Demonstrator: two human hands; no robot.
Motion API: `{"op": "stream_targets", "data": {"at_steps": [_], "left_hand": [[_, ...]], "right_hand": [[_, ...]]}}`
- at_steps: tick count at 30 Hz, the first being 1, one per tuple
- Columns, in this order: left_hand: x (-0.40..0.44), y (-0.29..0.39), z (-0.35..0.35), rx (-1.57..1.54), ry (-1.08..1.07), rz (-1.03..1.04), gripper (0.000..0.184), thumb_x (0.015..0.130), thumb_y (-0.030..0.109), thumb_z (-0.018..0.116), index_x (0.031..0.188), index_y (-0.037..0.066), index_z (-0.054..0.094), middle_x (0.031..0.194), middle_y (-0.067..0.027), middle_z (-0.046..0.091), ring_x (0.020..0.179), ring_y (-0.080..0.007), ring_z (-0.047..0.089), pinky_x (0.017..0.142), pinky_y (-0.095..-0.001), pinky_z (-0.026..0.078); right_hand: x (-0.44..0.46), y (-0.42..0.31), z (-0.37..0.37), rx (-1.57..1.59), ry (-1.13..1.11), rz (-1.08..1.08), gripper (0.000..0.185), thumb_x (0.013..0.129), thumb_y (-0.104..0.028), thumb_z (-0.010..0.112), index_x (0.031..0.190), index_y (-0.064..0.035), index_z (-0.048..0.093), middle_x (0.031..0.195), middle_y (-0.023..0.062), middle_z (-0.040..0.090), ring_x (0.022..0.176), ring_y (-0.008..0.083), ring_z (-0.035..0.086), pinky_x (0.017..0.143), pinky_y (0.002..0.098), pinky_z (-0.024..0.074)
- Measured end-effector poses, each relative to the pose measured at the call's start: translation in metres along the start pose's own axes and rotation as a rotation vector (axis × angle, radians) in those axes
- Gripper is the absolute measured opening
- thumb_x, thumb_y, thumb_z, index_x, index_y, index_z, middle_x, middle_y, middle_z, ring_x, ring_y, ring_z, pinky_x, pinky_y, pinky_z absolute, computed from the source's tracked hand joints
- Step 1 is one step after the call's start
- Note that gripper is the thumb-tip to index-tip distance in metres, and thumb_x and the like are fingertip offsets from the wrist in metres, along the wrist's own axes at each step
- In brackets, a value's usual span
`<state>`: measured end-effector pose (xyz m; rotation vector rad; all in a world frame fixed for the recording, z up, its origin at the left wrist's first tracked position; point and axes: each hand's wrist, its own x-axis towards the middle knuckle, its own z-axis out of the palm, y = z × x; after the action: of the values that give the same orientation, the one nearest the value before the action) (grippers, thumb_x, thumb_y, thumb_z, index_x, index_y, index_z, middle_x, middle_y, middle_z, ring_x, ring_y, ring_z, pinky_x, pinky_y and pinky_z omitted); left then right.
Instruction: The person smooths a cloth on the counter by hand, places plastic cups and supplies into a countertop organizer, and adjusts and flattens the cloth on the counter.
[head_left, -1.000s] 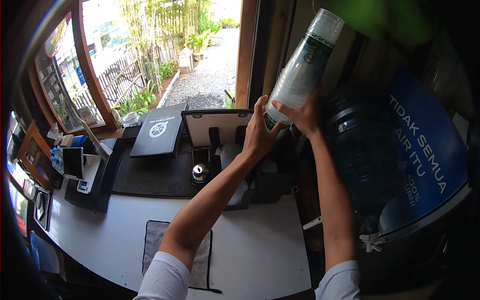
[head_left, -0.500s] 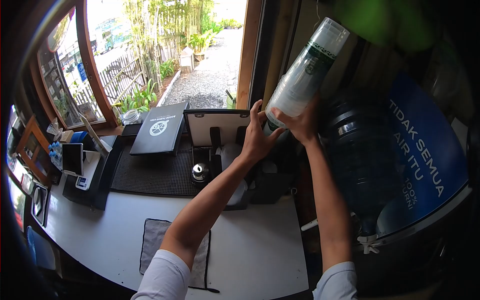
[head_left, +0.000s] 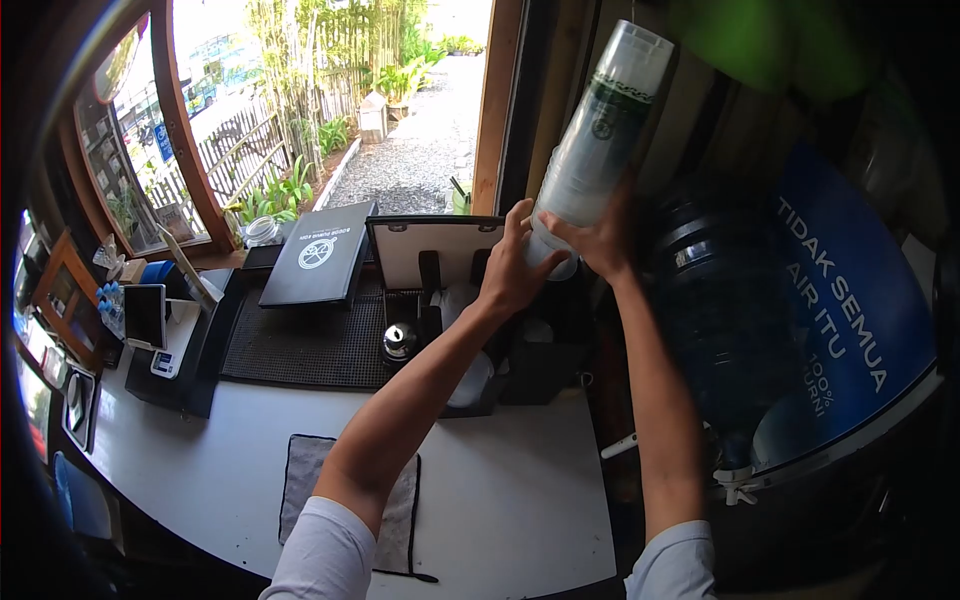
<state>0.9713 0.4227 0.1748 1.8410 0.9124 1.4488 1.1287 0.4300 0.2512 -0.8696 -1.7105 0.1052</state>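
Observation:
A long stack of clear plastic cups [head_left: 590,150] with a dark green printed band leans up to the right, above the dark organizer [head_left: 540,370]. My left hand [head_left: 515,265] is wrapped round the stack's lower end, thumb and fingers on either side of it. Just to the right, my right hand [head_left: 600,240] grips the stack a little higher, its thumb across the cups. The cups nearest my hands are nested closely.
Behind the counter [head_left: 500,500] lie a black mat [head_left: 310,345], a black menu book [head_left: 320,255] and a metal shaker [head_left: 399,342]. A grey cloth [head_left: 305,480] is under my left arm. A large water bottle [head_left: 730,310] stands right; a tablet [head_left: 145,316] is left.
The stack's top end has swung a little to the left and become more upright. Both hands keep hold of it, and the lower end between them now looks clear instead of green.

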Motion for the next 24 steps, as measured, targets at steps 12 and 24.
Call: {"op": "stream_targets", "data": {"at_steps": [12,24], "left_hand": [[0.0,-0.006,-0.021,0.006,-0.114,-0.039,0.116,0.072,0.021,0.087,0.16,0.005,0.013,0.143,-0.0316,0.042,0.137,-0.0439,0.046,0.113,-0.048,0.044],[0.029,0.034,-0.028,0.133,-0.05,-0.092,0.108,0.082,0.043,0.082,0.16,-0.002,0.022,0.149,-0.034,0.045,0.139,-0.0406,0.049,0.112,-0.0456,0.046]], "right_hand": [[-0.04,0.029,0.022,0.006,0.004,-0.043,0.122,0.063,-0.021,0.097,0.156,-0.0034,0.019,0.14,0.0198,0.048,0.131,0.0345,0.053,0.109,0.0481,0.0466],[-0.044,0.03,0.025,0.199,-0.084,0.025,0.113,0.061,-0.02,0.099,0.15,-0.0062,0.031,0.139,0.0168,0.05,0.129,0.032,0.054,0.109,0.0459,0.0468]]}}
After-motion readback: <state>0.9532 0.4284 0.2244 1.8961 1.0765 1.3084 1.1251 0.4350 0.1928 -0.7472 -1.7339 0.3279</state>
